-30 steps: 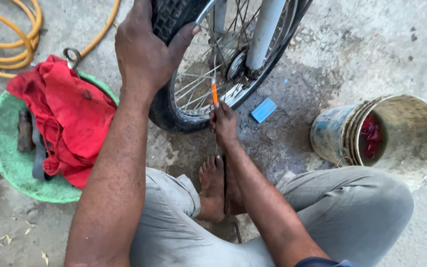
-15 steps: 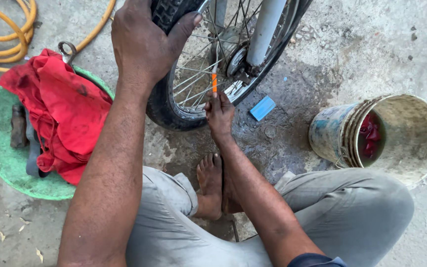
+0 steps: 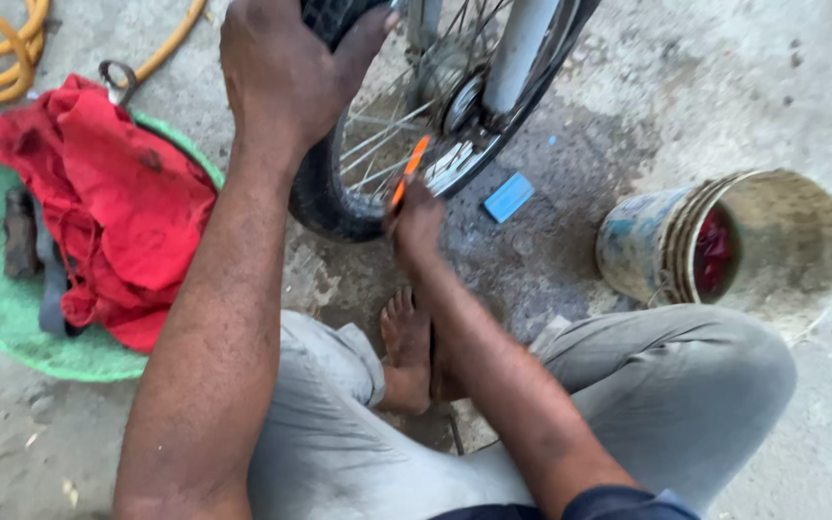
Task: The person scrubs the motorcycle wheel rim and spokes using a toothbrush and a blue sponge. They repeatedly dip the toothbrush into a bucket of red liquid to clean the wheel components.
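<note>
A bicycle wheel [image 3: 377, 183] is held upright on the concrete floor [image 3: 628, 77].

The tyre is clasped from above by the left hand [image 3: 286, 72]; a small orange tool [image 3: 407, 171], gripped tightly in the right hand [image 3: 416, 226], is tilted up and right into the spokes.

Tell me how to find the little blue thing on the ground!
Start at the bicycle wheel at the top. Beside its lower right edge, toward the tipped bucket, a small flat light-blue block lies on the damp concrete. It is the only blue rectangle there.
</note>
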